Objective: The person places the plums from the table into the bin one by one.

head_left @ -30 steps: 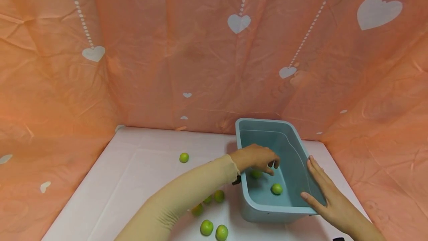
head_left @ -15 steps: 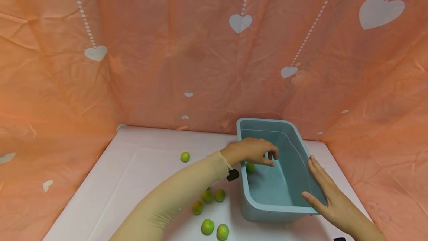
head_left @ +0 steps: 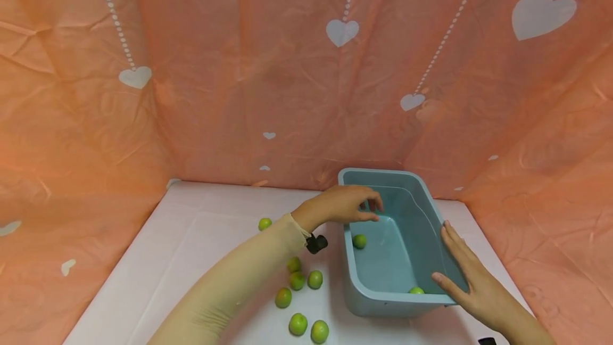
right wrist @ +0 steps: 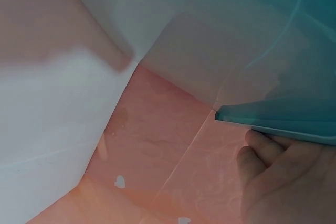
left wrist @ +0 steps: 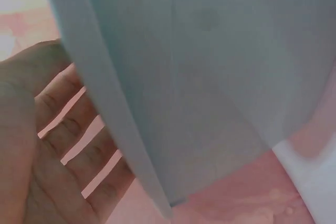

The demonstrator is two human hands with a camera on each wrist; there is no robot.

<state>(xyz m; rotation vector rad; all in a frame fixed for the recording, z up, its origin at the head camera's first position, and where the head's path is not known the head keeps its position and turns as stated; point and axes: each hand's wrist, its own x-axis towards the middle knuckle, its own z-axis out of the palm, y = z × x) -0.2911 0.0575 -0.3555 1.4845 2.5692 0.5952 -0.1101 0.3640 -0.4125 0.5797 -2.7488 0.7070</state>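
Note:
A blue-grey plastic bin (head_left: pixel 373 296) stands at the right of the table. My left hand (head_left: pixel 347 204) hovers over its left rim, fingers loosely bent and nothing held. In the left wrist view those fingers (left wrist: pixel 71 124) are spread beside the bin's edge (left wrist: pixel 113 98). My right hand (head_left: pixel 471 281) holds the near right corner, thumb inside and fingers along the right wall; the right wrist view has its fingers (right wrist: pixel 257 156) against the rim (right wrist: pixel 273 124). Inside the bin lie a small round green fruit (head_left: pixel 359 241) and another green fruit (head_left: pixel 416 290), partly hidden by the near rim.
Several more green fruits (head_left: pixel 298 324) lie on the white table (head_left: pixel 191 244) left of the bin. One green fruit (head_left: pixel 265 223) sits farther back, partly behind the left sleeve (head_left: pixel 239 276). An orange curtain (head_left: pixel 287 79) with pale hearts surrounds the table.
My left hand has drawn back up and left toward the bin's left rim. One fruit inside has rolled to the near wall, the other to the left wall. My right hand stays put.

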